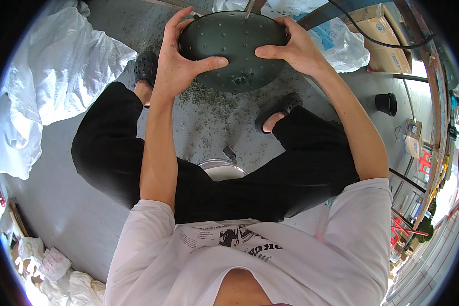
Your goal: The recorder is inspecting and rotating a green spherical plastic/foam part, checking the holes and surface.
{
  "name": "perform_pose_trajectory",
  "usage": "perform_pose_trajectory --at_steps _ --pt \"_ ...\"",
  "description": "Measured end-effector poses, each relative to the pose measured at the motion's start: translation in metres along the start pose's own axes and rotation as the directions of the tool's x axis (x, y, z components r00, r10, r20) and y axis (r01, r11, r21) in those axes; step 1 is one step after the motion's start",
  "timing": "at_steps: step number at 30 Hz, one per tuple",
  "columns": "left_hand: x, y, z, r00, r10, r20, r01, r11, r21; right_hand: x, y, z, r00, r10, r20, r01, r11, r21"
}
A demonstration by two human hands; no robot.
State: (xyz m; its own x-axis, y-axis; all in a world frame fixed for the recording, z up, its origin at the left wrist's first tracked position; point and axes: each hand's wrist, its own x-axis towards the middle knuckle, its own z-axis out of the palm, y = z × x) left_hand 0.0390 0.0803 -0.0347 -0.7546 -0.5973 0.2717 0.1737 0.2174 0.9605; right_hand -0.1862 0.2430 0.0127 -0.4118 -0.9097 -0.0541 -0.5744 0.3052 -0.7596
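Observation:
Between both hands is a dark green, rounded inflatable ball [234, 46] with small raised bumps and a plug-like spot low on its near side. My left hand [174, 64] grips its left side, thumb pressed on the front and fingers spread around the edge. On the opposite side my right hand [299, 50] holds it, its thumb lying across the front and its other fingers partly hidden behind. A thin metal rod [249, 9] meets the ball's top edge; whether it enters the ball cannot be seen.
White plastic sheeting [71, 61] heaps up at the left. Between my feet, small dark bits [214, 109] litter the grey floor. A cardboard box [380, 38], a black cable [377, 43], a metal frame [433, 86] and a black pot [386, 104] are at the right.

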Motion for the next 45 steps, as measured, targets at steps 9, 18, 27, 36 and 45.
perform_pose_trajectory --at_steps 9,18,27,36,45 --pt "0.001 0.001 0.002 1.0 0.018 -0.015 -0.018 1.0 -0.001 0.0 0.0 -0.001 1.0 -0.027 -0.011 0.028 0.996 0.081" --pt "0.007 0.006 0.006 1.0 -0.005 -0.007 0.004 0.995 -0.103 0.001 -0.014 -0.012 1.0 -0.004 0.011 0.002 0.988 0.157" --pt "-0.014 -0.028 0.0 0.984 -0.129 0.121 0.111 0.984 0.142 0.0 0.0 0.004 0.986 -0.046 0.158 0.071 0.986 -0.152" --pt "-0.018 -0.025 -0.002 0.985 -0.129 0.116 0.087 0.946 0.312 -0.017 -0.001 0.011 0.965 -0.036 0.259 0.097 0.969 -0.228" --pt "-0.021 0.005 0.02 0.944 -0.128 0.305 0.091 0.987 0.134 -0.028 -0.028 0.014 0.944 -0.153 0.292 0.247 0.915 -0.319"
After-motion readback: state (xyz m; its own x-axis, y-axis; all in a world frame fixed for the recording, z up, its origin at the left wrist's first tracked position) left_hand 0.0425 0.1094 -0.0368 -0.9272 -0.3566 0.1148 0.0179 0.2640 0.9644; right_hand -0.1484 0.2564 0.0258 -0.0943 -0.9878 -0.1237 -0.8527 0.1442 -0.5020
